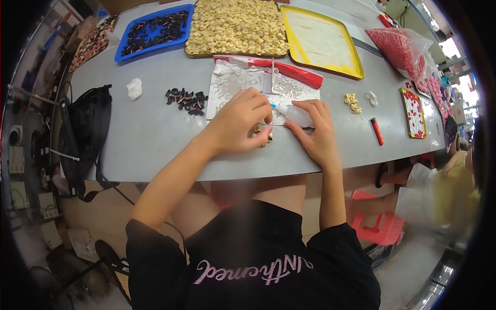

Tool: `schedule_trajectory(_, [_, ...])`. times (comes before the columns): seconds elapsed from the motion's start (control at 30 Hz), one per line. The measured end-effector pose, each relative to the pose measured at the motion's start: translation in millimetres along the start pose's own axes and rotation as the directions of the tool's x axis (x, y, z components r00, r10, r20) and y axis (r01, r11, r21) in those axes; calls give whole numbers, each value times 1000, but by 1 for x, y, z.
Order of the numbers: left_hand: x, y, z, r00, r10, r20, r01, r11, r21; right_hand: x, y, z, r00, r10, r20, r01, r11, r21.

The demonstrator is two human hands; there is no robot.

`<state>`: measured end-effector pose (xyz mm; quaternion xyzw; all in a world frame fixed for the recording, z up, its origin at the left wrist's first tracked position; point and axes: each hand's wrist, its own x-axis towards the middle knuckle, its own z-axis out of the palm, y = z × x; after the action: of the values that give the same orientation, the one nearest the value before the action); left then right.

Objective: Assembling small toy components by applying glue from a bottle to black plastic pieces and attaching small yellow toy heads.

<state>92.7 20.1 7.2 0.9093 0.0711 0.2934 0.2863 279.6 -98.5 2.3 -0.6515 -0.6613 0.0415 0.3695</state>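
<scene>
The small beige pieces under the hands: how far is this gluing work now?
Done: a big tray is full of beige pieces. In hand: the right hand holds a small clear squeeze bottle with its tip toward the left hand, which pinches a small beige piece on the table. Left: a few loose beige pieces and a pile of black ones.

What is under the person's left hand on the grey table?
Under the left hand, small tan pieces peek out at the fingertips on the table. The hand covers the rest, so their number and shape cannot be told. The right hand holds a small squeeze bottle.
</scene>
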Motion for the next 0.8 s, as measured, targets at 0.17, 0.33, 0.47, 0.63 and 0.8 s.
schedule_trajectory(0.17, [-1,-8,-17,966,33,-255,-18,998,58,1,-2,3,999,23,-39,-20,998,54])
schedule_trajectory(0.33, [2,-17,-64,895,-174,-412,255,955,150,1,-3,-3,990,61,-126,-40,986,161])
schedule_trajectory(0.47, [-41,-26,-102,861,-375,-344,485,811,327,-2,5,-5,957,104,-271,-25,960,279])
schedule_trajectory(0.63, [-86,-36,-85,836,-453,-310,532,806,259,-10,8,-12,918,245,-312,-166,952,258])
schedule_trajectory(0.8, [-87,-10,-85,801,-459,-384,574,770,279,-7,4,-4,928,198,-314,-94,944,315])
